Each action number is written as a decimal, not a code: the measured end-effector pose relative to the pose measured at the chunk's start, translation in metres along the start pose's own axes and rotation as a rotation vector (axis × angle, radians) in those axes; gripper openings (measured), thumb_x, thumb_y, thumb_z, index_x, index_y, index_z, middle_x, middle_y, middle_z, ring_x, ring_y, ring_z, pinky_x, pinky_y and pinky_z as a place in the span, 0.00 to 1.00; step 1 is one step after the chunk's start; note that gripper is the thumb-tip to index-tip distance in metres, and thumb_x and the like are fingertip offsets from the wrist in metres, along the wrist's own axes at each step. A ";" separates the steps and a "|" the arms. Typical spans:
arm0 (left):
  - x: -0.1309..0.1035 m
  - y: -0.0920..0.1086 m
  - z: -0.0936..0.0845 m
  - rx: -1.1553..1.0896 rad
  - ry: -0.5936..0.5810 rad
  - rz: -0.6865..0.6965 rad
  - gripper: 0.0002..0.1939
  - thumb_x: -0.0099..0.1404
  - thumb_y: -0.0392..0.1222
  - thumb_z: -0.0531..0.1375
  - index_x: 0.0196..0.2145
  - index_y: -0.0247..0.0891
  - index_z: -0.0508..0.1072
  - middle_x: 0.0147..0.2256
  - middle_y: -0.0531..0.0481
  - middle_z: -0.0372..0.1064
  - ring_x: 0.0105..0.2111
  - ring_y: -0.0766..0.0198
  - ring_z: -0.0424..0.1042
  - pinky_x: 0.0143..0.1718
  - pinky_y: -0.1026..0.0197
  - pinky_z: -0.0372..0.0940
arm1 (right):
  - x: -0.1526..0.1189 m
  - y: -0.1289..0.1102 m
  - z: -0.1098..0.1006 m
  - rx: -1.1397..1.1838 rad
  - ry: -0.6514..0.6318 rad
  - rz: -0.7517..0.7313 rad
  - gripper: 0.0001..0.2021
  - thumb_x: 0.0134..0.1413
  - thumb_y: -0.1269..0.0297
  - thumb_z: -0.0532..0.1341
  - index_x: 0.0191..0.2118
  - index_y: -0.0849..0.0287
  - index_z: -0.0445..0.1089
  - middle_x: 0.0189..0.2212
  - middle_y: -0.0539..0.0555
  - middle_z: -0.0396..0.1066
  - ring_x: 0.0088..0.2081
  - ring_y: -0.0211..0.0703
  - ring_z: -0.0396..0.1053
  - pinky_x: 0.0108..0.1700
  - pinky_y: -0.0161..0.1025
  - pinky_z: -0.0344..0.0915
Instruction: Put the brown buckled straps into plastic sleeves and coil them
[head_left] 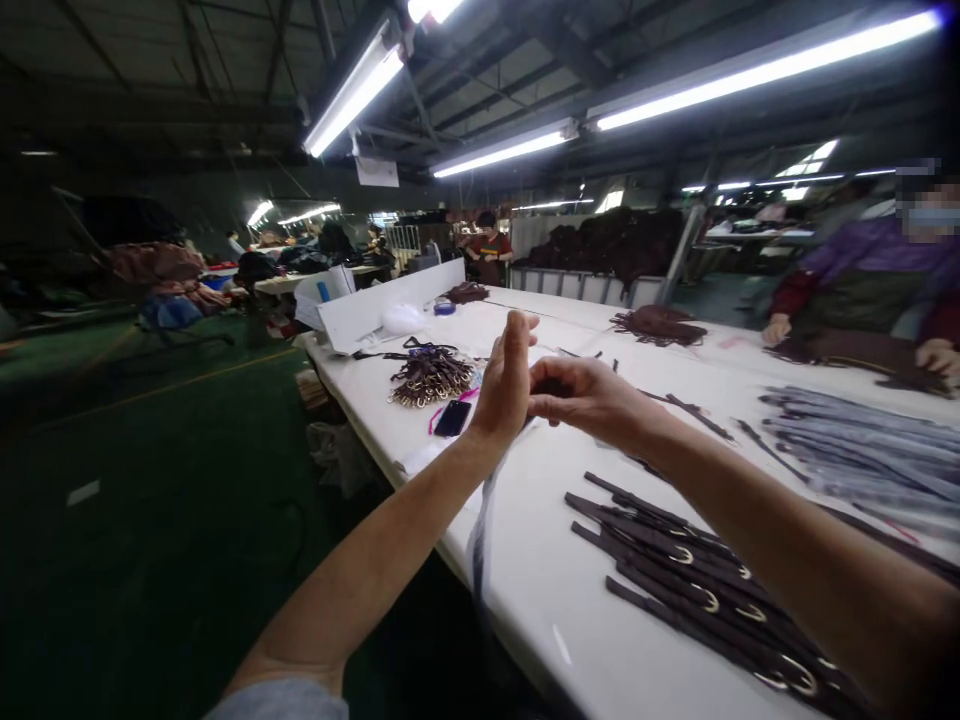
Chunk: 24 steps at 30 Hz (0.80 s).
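Both hands meet above the white table [525, 560]. My left hand [510, 380] is raised with its fingers pointing up and pressed together, its palm turned toward the right; what lies against the palm is hidden. My right hand [581, 395] pinches at the left palm's edge, thumb and fingers together. A thin strap in a clear sleeve [484, 530] hangs from beneath the hands over the table's edge; which hand grips it is hard to tell. Dark brown straps with metal rings [675, 560] lie under my right forearm.
On the table are a bundle of ringed straps [427, 375], a phone [453, 419], blue tape [445, 309], plastic-wrapped straps [862, 440] and dark fabric pieces [660, 325]. A co-worker [870, 270] stands at the right; another person [489, 250] is at the far end.
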<state>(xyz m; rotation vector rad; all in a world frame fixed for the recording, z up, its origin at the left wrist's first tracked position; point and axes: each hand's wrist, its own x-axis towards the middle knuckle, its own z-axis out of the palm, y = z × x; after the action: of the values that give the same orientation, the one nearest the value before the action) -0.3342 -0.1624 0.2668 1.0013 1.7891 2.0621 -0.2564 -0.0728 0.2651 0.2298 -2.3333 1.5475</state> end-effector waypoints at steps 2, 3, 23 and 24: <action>0.007 -0.021 0.007 -0.100 -0.014 -0.044 0.34 0.60 0.67 0.38 0.46 0.40 0.66 0.43 0.46 0.63 0.38 0.61 0.68 0.31 0.63 0.65 | -0.006 0.015 0.002 -0.023 0.057 0.036 0.08 0.44 0.63 0.63 0.30 0.61 0.66 0.25 0.47 0.64 0.27 0.34 0.62 0.29 0.32 0.60; 0.010 -0.030 0.011 -0.174 -0.022 -0.078 0.35 0.60 0.67 0.38 0.46 0.39 0.66 0.44 0.45 0.62 0.37 0.62 0.68 0.31 0.63 0.64 | -0.009 0.021 0.002 -0.058 0.084 0.055 0.07 0.44 0.65 0.62 0.30 0.61 0.66 0.25 0.48 0.64 0.28 0.35 0.62 0.30 0.32 0.60; -0.023 -0.179 0.019 -0.320 -0.689 -0.585 0.17 0.53 0.51 0.62 0.30 0.33 0.71 0.24 0.49 0.69 0.18 0.70 0.65 0.19 0.67 0.58 | -0.078 0.096 -0.021 -0.091 0.735 0.366 0.14 0.52 0.59 0.58 0.44 0.59 0.66 0.32 0.52 0.70 0.33 0.39 0.68 0.35 0.38 0.68; -0.021 -0.182 0.022 -0.308 -0.701 -0.582 0.16 0.54 0.51 0.62 0.30 0.33 0.71 0.24 0.50 0.69 0.18 0.70 0.65 0.19 0.67 0.58 | -0.079 0.099 -0.021 -0.096 0.767 0.378 0.13 0.53 0.59 0.58 0.43 0.59 0.66 0.29 0.51 0.69 0.31 0.38 0.68 0.35 0.37 0.68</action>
<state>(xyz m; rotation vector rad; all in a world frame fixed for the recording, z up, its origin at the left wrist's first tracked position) -0.3508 -0.1164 0.0894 0.8313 1.1651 1.3379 -0.2097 -0.0176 0.1587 -0.7385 -1.8652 1.3302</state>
